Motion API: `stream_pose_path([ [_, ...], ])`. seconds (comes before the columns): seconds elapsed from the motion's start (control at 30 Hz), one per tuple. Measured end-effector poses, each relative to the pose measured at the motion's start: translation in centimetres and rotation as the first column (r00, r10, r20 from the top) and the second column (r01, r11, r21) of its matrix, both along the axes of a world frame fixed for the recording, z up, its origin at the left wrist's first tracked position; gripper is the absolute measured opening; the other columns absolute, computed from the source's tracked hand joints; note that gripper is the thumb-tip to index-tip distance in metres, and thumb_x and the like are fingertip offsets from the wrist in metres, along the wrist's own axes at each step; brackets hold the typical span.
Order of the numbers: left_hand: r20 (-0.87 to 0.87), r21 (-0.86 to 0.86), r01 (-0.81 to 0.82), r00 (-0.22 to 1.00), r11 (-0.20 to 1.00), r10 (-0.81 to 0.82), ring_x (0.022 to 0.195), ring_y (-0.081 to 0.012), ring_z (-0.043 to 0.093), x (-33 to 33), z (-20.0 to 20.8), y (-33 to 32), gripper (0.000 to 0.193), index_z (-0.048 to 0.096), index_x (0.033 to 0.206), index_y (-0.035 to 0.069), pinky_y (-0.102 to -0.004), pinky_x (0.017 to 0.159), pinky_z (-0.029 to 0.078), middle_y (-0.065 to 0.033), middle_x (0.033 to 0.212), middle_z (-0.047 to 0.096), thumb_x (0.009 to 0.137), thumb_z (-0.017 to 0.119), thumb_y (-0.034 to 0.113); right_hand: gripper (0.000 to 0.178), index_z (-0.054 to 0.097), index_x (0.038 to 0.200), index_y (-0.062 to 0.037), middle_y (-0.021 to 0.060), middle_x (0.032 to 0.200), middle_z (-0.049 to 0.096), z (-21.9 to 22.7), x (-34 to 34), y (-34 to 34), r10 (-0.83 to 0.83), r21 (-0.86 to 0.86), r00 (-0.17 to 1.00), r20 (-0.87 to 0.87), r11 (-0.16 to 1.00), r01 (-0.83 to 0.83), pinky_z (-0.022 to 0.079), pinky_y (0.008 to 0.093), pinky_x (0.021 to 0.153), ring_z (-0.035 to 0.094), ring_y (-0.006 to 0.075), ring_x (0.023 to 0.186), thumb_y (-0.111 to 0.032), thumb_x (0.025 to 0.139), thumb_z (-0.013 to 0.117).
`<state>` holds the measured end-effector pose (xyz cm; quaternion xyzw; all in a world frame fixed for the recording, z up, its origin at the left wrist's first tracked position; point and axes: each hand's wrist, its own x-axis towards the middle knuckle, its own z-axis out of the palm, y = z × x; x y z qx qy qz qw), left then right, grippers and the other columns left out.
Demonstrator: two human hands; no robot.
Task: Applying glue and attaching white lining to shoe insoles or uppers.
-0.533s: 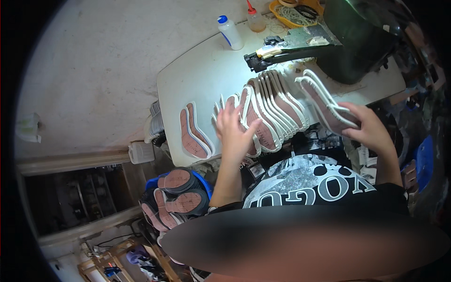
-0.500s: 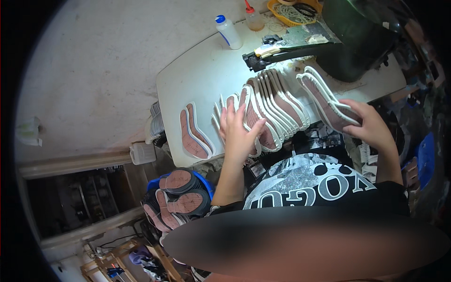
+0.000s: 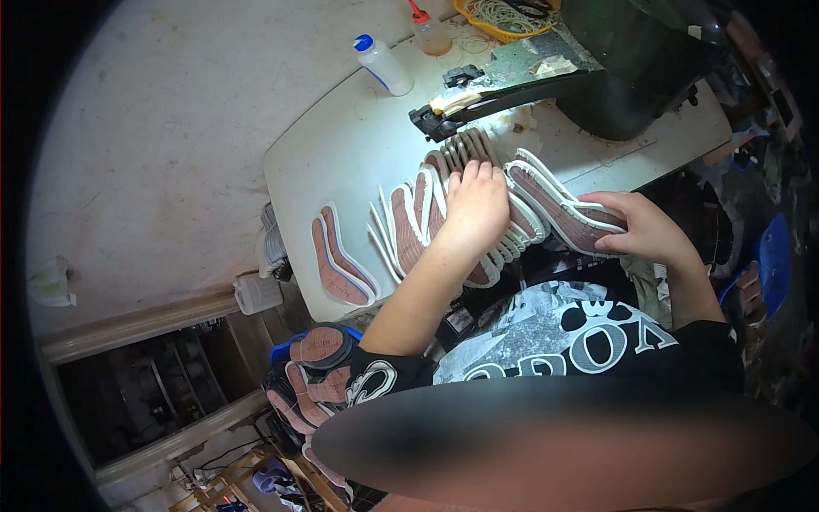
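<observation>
A row of shoe soles, pinkish brown with raised white rims, stands packed on edge along the near side of the white table. My left hand lies over the middle of this row, its fingers together and bent down onto the soles; the fingertips are partly hidden. At the right end, my right hand grips the near end of a pair of soles, thumb on one side and fingers on the other. This pair slants away from me, its far end close to the row.
A black-and-green sewing machine reaches across the table behind the soles. Farther back are a white bottle, a red-tipped bottle and a yellow basket. Two soles lie at left. Shoes and soles fill a blue tub.
My left hand has moved right and farther along the row, and its spread fingers have come together. My right hand has brought its pair slightly left, nearer the row. The view has shifted a little.
</observation>
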<state>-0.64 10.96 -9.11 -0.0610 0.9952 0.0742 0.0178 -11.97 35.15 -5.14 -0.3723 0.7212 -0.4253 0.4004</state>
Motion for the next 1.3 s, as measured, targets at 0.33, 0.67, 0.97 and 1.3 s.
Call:
stream_pose_path([
  [0.33,0.145,0.233,0.094,0.981,0.968,-0.130,0.114,-0.0323,0.046,-1.5,-0.1,-2.2,0.035,0.057,0.114,0.008,-0.0530,0.098,0.033,-0.0112,0.118,0.055,0.082,0.049,0.018,0.060,0.059,0.121,-0.0038,0.0170,0.106,0.064,1.4,-1.4,2.2,0.056,0.188,0.982,-0.180,0.982,-0.022,0.047,0.0335,0.086,0.062,0.0274,0.095,0.002,0.062,0.068],
  [0.67,0.009,0.153,0.121,0.992,0.981,-0.123,0.105,-0.0307,0.047,1.8,0.9,-3.9,0.027,0.058,0.103,0.008,-0.0456,0.092,0.032,-0.0074,0.118,0.054,0.088,0.054,0.030,0.059,0.058,0.123,-0.0060,0.0165,0.098,0.062,0.4,-0.4,0.3,0.051,0.012,0.971,-0.236,0.999,-0.050,0.047,0.0367,0.083,0.060,0.0303,0.091,-0.003,0.065,0.068],
  [0.97,-0.056,0.203,0.076,0.996,0.976,-0.066,0.117,-0.0279,0.046,4.9,0.7,-4.2,0.026,0.058,0.105,0.009,-0.0457,0.098,0.028,-0.0093,0.124,0.053,0.088,0.055,0.029,0.060,0.055,0.127,-0.0092,0.0150,0.094,0.058,-0.6,3.0,-3.6,-0.032,-0.064,0.965,-0.262,0.998,0.015,0.047,0.0351,0.078,0.057,0.0282,0.086,-0.005,0.069,0.069],
  [1.3,-0.069,0.171,0.030,0.997,0.985,-0.019,0.119,-0.0276,0.046,5.6,0.3,-3.6,0.031,0.059,0.109,0.008,-0.0454,0.099,0.028,-0.0117,0.127,0.052,0.088,0.055,0.031,0.059,0.054,0.129,-0.0131,0.0140,0.087,0.057,-0.6,2.4,-6.4,0.074,-0.031,0.911,-0.406,0.995,-0.095,0.047,0.0361,0.074,0.056,0.0283,0.082,-0.006,0.072,0.068],
])
